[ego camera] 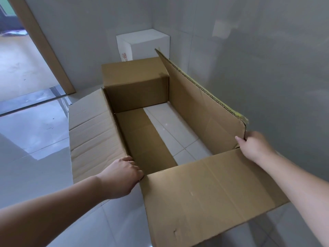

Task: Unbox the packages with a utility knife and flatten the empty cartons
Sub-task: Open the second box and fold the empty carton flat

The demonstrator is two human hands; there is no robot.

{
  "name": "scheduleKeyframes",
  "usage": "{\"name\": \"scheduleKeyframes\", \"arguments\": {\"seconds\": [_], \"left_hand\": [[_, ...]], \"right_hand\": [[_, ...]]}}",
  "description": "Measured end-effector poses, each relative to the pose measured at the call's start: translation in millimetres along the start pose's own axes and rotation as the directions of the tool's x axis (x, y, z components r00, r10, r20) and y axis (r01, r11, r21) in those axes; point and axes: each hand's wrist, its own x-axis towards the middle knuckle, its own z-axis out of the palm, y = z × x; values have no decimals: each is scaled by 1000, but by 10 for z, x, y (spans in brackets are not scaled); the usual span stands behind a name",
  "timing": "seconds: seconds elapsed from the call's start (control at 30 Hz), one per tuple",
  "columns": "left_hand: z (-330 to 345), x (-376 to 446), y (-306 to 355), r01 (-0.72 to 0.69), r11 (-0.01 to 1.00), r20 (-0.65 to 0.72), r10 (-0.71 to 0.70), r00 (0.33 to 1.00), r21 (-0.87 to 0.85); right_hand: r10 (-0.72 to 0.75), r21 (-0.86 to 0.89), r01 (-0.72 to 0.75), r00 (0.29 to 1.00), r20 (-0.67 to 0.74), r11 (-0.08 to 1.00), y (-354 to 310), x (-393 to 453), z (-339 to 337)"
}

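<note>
Glossy tiled floor point(41, 139) with boxes on it.
An open brown carton point(204, 189) stands on the tiles, which show through its bottom; a white box point(149, 45) sits in the corner behind it.

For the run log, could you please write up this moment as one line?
stage: flattening | carton: open, empty | left hand: grips left wall | right hand: grips right flap | knife: unseen

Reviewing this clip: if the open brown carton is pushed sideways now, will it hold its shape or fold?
The brown carton probably folds easily: floor tiles show through its open bottom. Likely light, since it looks empty. Both hands, left and right, grip its corners.
</note>
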Motion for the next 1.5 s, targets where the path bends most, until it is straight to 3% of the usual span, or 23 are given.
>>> {"name": "scheduleKeyframes", "arguments": {"seconds": [0.2,0.33,0.43,0.5,0.57,0.7,0.8,0.87,0.97,1.1,1.3,1.4,1.5], "left_hand": [[-217,148,-262,172,985,12,-172,985,18],[-529,445,-317,282,959,-8,-282,959,-11],[-648,795,-380,452,879,46,-450,892,-154],[-577,936,-434,503,794,70,-512,856,-340],[-502,947,-419,451,720,35,-512,858,-528],[-571,668,-237,138,671,-186,-388,903,-728],[-652,512,-151,12,551,-269,-427,863,-834],[-673,489,-158,33,417,-208,-518,830,-908],[-683,512,-165,124,323,-88,-572,816,-938],[-717,638,-148,205,343,-38,-586,809,-917],[-789,758,-190,241,343,-13,-599,801,-908],[-793,783,-219,231,341,-3,-567,824,-911],[-800,777,-219,197,319,-9,-543,840,-927]], "right_hand": [[-16,-173,63,965,263,983,39,-246,-510],[-128,-140,175,947,294,975,283,-375,-611],[-159,-15,179,909,384,984,581,-398,-509],[-153,-8,168,918,366,986,608,-462,-437],[-149,-11,160,940,306,987,443,-572,-544],[-311,299,242,927,211,923,69,-675,-853],[-357,118,338,894,269,934,-52,-556,-1121],[-295,-39,328,891,345,944,-139,-499,-1308],[-273,-51,309,898,346,950,-335,-450,-1400],[-273,51,271,909,316,961,-692,-453,-1321],[-325,-274,427,880,347,862,-929,-455,-1111],[-306,-273,376,914,266,885,-948,-393,-1089],[-235,-297,322,927,291,899,-990,-349,-1146]]}}
